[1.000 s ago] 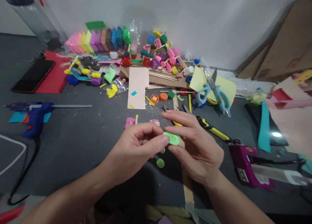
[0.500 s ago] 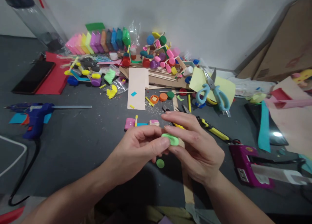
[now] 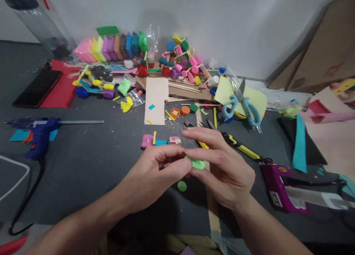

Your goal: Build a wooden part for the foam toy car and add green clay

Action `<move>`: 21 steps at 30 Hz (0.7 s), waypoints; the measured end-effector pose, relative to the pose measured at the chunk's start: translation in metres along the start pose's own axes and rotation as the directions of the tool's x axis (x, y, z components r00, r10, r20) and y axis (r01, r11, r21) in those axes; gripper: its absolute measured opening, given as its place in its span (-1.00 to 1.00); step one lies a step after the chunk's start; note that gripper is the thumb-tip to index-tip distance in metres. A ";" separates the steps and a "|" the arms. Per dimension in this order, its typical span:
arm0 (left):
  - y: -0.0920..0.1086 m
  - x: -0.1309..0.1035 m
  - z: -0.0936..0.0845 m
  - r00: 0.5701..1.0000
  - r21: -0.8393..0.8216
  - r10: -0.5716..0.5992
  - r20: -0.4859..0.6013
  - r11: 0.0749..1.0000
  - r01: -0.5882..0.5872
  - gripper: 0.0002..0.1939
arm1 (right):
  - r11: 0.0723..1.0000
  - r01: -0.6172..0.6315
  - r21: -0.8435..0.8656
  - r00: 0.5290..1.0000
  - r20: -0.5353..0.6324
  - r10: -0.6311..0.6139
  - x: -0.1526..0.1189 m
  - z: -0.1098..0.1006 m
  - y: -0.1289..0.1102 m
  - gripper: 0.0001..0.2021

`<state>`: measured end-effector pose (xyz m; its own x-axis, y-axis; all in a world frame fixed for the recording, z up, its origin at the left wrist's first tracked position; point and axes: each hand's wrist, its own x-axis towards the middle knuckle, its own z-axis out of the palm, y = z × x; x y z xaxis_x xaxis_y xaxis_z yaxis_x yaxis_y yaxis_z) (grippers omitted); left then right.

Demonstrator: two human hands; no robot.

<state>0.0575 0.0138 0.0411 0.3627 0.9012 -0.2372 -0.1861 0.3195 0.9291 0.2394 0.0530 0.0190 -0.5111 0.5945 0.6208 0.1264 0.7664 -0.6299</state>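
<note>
Between my two hands is a small piece of light green modelling clay (image 3: pixel 198 164), flattened and rounded. My left hand (image 3: pixel 163 170) pinches its left end between thumb and fingers. The fingers of my right hand (image 3: pixel 224 166) close on it from the right, index and middle fingers above and thumb below. Under my hands a flat green disc (image 3: pixel 182 186) lies on the dark table. Just beyond my left fingers sits a small toy vehicle (image 3: pixel 161 141) with pink wheels and a blue strip, partly hidden by the hand.
A blue glue gun (image 3: pixel 41 135) lies at left, near a phone (image 3: pixel 37 88). Coloured clay packets (image 3: pixel 111 48) and finished toys (image 3: pixel 183 63) line the wall. Scissors (image 3: pixel 242 101), a yellow-black cutter (image 3: pixel 244 149) and a purple device (image 3: pixel 285 188) are at right.
My right fingers have come down over the green clay, covering more of its upper side. The clay has shifted slightly right and down and tilted. Other things stay in place.
</note>
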 end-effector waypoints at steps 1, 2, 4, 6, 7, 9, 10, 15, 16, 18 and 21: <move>-0.001 0.000 0.000 1.000 0.003 -0.013 -0.001 1.000 0.013 -0.79 | 1.000 0.005 0.002 1.000 0.002 -0.005 0.000 0.000 0.000 -0.71; -0.003 0.000 0.000 1.000 0.009 -0.022 -0.005 1.000 0.023 -0.78 | 1.000 0.011 0.001 1.000 0.005 -0.011 0.000 0.001 0.001 -0.72; -0.004 0.001 0.000 1.000 0.020 -0.023 -0.014 1.000 0.024 -0.74 | 1.000 0.017 -0.003 1.000 0.012 -0.017 0.000 0.001 0.001 -0.70; -0.004 0.001 0.000 0.999 0.032 -0.017 -0.027 0.999 0.018 -0.71 | 1.000 0.009 -0.009 1.000 0.014 -0.009 0.000 0.001 0.002 -0.64; -0.003 0.001 0.000 0.999 0.038 -0.013 -0.034 0.999 0.014 -0.70 | 1.000 0.003 -0.011 1.000 0.015 -0.003 0.000 0.001 0.002 -0.63; -0.001 0.000 0.000 0.999 0.053 -0.010 -0.045 0.999 0.012 -0.71 | 1.000 0.000 -0.012 1.000 0.014 0.000 0.000 0.001 0.002 -0.66; -0.001 0.001 0.000 0.999 0.056 -0.009 -0.048 0.998 0.012 -0.71 | 1.000 0.002 -0.011 1.000 0.012 -0.001 0.000 0.001 0.002 -0.69; -0.008 0.003 -0.002 0.999 -0.090 0.028 -0.017 0.995 -0.030 -0.64 | 0.999 -0.023 0.036 1.000 -0.007 0.023 0.000 0.000 0.001 -0.70; -0.011 0.003 -0.002 0.999 -0.130 0.032 -0.012 0.991 -0.033 -0.62 | 0.999 -0.033 0.043 0.999 -0.011 0.034 -0.001 -0.001 0.001 -0.70; -0.015 0.004 -0.002 1.000 -0.181 0.020 0.008 0.983 -0.018 -0.61 | 0.998 -0.050 0.049 0.998 -0.021 0.051 -0.001 -0.001 0.001 -0.70; -0.019 0.005 -0.001 0.999 -0.232 0.002 0.051 0.973 0.010 -0.60 | 0.995 -0.064 0.071 0.997 -0.036 0.067 -0.002 -0.001 0.000 -0.71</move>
<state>0.0622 0.0122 0.0223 0.4087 0.8858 -0.2201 -0.3896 0.3874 0.8356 0.2409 0.0521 0.0183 -0.4709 0.6527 0.5936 0.0986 0.7075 -0.6998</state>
